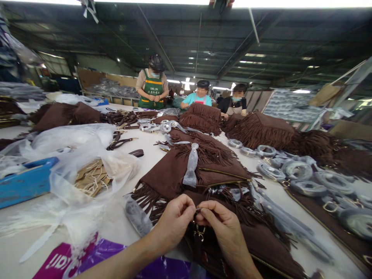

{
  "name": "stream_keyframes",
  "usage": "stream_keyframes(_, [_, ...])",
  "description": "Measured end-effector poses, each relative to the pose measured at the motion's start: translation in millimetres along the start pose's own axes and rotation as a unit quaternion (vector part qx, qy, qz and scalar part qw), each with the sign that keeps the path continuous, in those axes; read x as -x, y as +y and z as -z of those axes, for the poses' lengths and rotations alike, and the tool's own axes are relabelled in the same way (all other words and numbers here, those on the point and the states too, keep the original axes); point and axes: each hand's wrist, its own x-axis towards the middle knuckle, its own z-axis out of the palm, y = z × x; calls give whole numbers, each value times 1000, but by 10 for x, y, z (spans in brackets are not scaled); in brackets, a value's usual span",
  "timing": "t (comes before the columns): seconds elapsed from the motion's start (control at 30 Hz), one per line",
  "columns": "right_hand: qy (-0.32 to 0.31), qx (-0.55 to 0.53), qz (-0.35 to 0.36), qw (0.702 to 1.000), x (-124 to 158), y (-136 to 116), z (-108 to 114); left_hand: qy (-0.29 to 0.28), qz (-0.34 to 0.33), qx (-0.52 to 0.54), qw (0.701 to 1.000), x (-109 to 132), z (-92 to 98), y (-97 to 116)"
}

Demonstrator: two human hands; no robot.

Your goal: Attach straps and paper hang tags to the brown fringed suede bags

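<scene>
My left hand (174, 221) and my right hand (223, 228) meet at the bottom centre, both pinched together over a small part above a brass clasp (199, 232). What the fingertips pinch is too small to name. They work on top of a brown suede fringed bag (261, 240) lying under my hands. Just beyond lies another brown fringed bag (180, 170) with a clear plastic wrapped strip (192, 166) across it.
Piles of brown fringed bags (258, 130) cover the long white table (119, 224). Wrapped strap coils (293, 170) lie right, a blue tray (26, 184) and plastic bags (87, 170) left. Three people (152, 87) stand at the far end.
</scene>
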Motion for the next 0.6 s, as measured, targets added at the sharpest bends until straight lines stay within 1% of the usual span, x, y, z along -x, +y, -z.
stream_keyframes(0.1, [-12, 17, 13, 1000, 1, 6, -5, 0, -3, -10, 1000, 0, -2, 27])
stream_keyframes(0.23, [-20, 78, 62, 995, 9, 4, -16, 7, -16, -49, 999, 12, -21, 24])
stream_keyframes(0.33, [-26, 136, 108, 984, 9, 9, -26, 19, -36, -88, 995, 20, -50, -35])
stream_keyframes(0.43, [-26, 177, 155, 972, 11, 14, -38, 23, -46, -105, 993, 22, -66, -88])
stream_keyframes(0.6, [-16, 234, 212, 949, 59, 2, -45, 1, -35, -118, 992, 26, -39, -76])
